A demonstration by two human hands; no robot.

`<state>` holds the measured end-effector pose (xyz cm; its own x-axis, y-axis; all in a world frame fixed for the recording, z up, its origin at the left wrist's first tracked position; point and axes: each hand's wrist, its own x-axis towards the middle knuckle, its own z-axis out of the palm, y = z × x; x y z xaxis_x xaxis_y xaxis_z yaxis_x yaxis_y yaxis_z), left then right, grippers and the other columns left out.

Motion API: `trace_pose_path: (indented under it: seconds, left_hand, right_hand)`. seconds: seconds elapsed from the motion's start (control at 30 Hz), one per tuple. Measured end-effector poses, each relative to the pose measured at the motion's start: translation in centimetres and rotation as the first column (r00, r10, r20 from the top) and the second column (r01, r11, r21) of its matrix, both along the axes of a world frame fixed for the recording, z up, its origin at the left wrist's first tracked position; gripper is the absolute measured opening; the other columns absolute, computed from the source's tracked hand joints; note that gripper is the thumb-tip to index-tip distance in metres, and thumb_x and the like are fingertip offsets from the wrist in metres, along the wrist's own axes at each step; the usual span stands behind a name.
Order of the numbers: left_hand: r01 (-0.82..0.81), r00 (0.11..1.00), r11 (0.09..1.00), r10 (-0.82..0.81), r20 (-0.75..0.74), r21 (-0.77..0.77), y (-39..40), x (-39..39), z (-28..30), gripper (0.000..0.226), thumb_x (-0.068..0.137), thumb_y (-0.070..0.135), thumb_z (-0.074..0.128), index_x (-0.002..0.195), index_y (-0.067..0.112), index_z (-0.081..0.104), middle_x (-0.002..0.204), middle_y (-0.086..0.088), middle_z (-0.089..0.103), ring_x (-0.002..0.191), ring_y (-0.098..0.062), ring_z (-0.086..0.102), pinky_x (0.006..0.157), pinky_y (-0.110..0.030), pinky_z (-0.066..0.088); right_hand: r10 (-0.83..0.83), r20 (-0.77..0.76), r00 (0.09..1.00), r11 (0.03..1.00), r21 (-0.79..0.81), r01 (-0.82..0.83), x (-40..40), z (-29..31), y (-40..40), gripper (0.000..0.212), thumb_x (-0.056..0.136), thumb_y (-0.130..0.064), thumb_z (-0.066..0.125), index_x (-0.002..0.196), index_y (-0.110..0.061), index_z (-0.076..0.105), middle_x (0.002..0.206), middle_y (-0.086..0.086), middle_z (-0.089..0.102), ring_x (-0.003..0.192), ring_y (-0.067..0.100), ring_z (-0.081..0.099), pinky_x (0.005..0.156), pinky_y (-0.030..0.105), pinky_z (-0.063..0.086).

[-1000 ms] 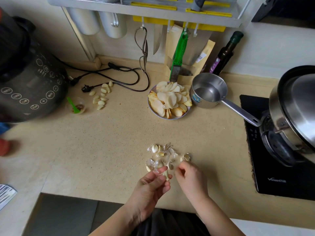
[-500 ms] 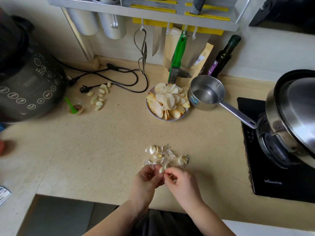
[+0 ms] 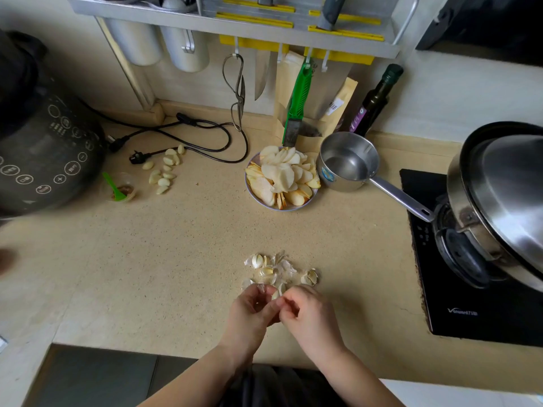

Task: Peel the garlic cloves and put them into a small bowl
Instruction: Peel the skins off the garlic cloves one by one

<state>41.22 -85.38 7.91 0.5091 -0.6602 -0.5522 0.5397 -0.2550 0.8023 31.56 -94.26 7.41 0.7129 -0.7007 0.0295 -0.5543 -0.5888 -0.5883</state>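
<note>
we hold one garlic clove (image 3: 275, 294) between both hands near the front edge of the counter (image 3: 182, 259): our left hand (image 3: 252, 315) curls round it and our right hand (image 3: 308, 317) pinches at its tip. just beyond lies a heap of papery garlic skins (image 3: 279, 270). about ten peeled cloves (image 3: 164, 170) sit near the back left, beside a small clear bowl (image 3: 119, 188) with a green spoon. at the back stand one plate of apple slices (image 3: 282, 179) and one steel saucepan (image 3: 348, 161). the black induction hob (image 3: 470, 312) at the right edge has white writing that we cannot make out.
</note>
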Motion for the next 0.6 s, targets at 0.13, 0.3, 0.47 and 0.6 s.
trace_pose_path:
  seconds: [0.13,0.3,0.47,0.6]
  left_hand:
    - [-0.007,0.998,0.999,0.010,-0.063,0.047,0.3,0.2,-0.2,0.005,0.087,-0.002,0.060,0.090,-0.006,0.063,0.073,-0.018,0.060,0.062,-0.023,0.062,0.069,-0.032,0.058]
    - [-0.132,0.922,0.991,0.136,-0.363,0.036,0.8,0.6,-0.1,0.014,0.087,-0.001,0.059,0.098,-0.006,0.064,0.079,-0.014,0.067,0.061,-0.019,0.064,0.063,-0.027,0.058]
    - [-0.228,0.877,0.973,0.224,-0.425,0.041,1.0,0.8,-0.2,0.010,0.082,0.000,0.062,0.090,-0.001,0.067,0.077,-0.012,0.068,0.062,-0.019,0.066,0.065,-0.027,0.059]
    - [-0.238,0.883,0.970,0.236,-0.407,0.048,1.3,0.6,-0.2,0.008,0.074,0.004,0.067,0.082,0.003,0.070,0.074,-0.012,0.068,0.062,-0.019,0.066,0.065,-0.027,0.059]
  right_hand:
    - [-0.062,-0.013,0.998,0.998,0.025,0.062,-0.2,-0.3,-1.0,0.025,0.061,-0.003,0.080,0.061,-0.018,0.061,0.055,-0.012,0.055,0.047,0.002,0.043,0.047,0.006,0.027]
    - [-0.094,-0.119,0.988,0.992,0.076,0.104,-0.7,-1.4,-1.3,0.023,0.081,-0.020,0.071,0.063,-0.022,0.057,0.048,-0.014,0.040,0.042,0.000,0.037,0.044,0.007,0.022]
    - [-0.031,0.124,0.992,0.975,0.222,0.003,-0.7,-0.8,-0.2,0.015,0.079,-0.013,0.069,0.091,-0.021,0.070,0.089,-0.012,0.062,0.070,0.007,0.061,0.060,0.022,0.050]
    - [-0.014,0.237,0.971,0.966,0.255,-0.048,-0.6,-0.3,0.5,0.006,0.078,-0.021,0.070,0.082,-0.023,0.072,0.083,-0.013,0.062,0.065,0.005,0.060,0.057,0.016,0.047]
